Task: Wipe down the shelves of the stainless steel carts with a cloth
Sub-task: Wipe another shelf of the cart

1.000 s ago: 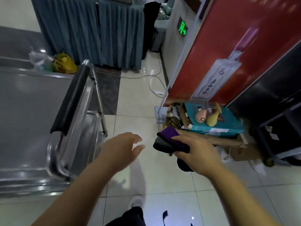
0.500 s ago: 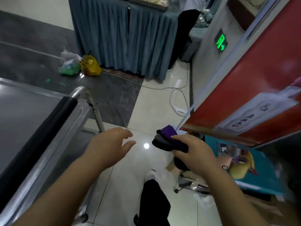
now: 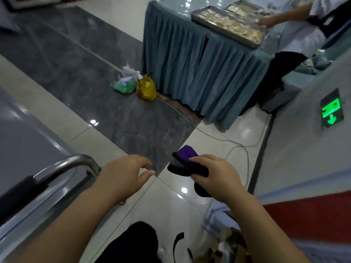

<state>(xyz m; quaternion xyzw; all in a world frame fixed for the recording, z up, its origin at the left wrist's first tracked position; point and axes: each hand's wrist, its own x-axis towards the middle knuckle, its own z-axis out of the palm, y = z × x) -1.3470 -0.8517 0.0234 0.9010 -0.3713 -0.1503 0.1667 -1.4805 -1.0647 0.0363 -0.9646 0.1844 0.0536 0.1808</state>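
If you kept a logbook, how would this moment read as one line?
right hand: grips cloth over floor | left hand: open, empty, near cart handle | cloth: not touching cart

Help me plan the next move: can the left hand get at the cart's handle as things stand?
Probably yes. The left hand hangs open beside the bend of the cart handle, with nothing between them; the right hand holds the cloth.

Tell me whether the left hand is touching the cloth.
Apart. The head view shows a strip of bare floor between the left hand and the cloth, which only the right hand grips.
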